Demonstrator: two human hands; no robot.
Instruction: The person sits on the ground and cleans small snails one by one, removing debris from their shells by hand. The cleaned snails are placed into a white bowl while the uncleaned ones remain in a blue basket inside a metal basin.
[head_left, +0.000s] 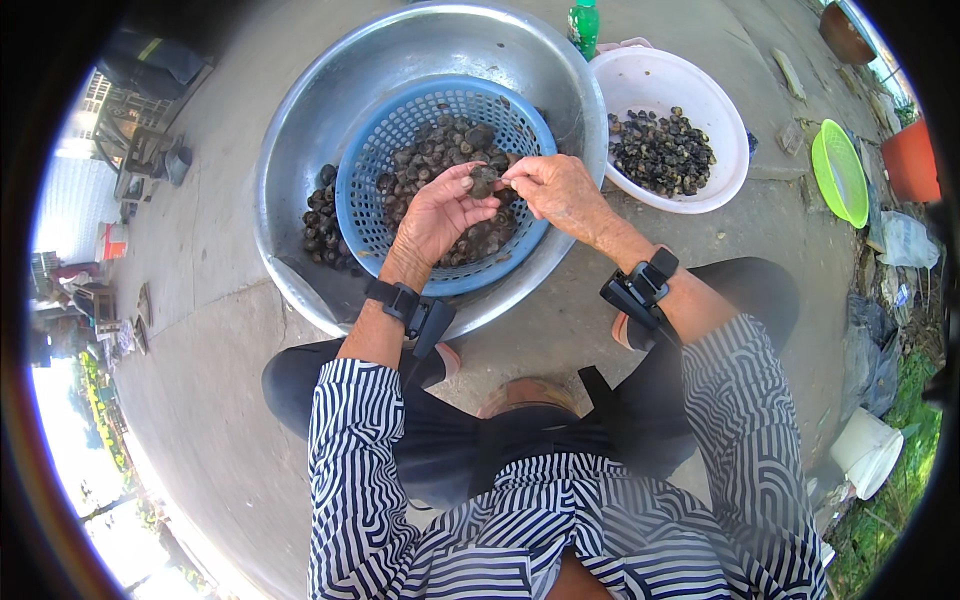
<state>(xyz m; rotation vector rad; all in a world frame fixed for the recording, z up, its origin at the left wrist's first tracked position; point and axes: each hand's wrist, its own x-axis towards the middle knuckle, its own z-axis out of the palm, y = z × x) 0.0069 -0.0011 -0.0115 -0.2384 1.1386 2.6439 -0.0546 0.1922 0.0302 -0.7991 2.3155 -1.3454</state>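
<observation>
Between the thumb and fingers of my left hand (448, 208) is a dark snail (482, 182), held over a blue perforated plastic basket (450, 285). My right hand (556, 190) touches the snail's right side with thumb and index finger pinched together; whether a thin tool is between them cannot be told. Many snails (442, 150) lie in the basket, which stands inside a large metal basin (322, 90). More dark snails (324, 217) are in the basin, left of the basket. To the right, a white plastic basin (720, 105) holds a heap of small dark pieces (664, 150).
A green bottle (583, 30) stands behind the two basins. Farther right are a lime-green plastic basket (838, 174), a red-orange container (910, 166) and a clear plastic bag (907, 240). A white bucket (866, 454) lies at the lower right. Slippers (142, 319) are on the concrete at left.
</observation>
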